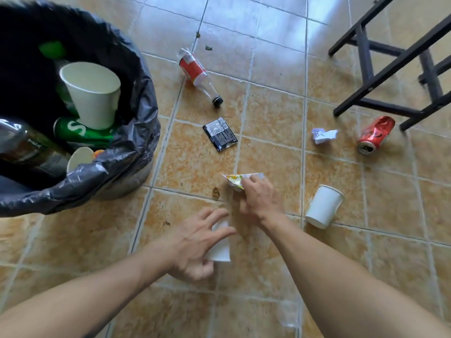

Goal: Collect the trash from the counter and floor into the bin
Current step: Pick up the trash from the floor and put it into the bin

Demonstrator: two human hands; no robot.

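Bin already held cups, bottles, green can. Right hand pinched crumpled wrapper at floor; left hand spread, closing over paper cup. Floor kept plastic bottle, black packet, paper wad, red can, second cup. Counter unseen.

Left arm: bare forearm entering from 8 o'clock, hand palm down, fingers spread and curved, thumb tucked beneath. Right arm: bare forearm entering from 4 o'clock, reaching toward 11 o'clock; hand knuckles up, fingers curled and pinched together. Hands near, not touching.
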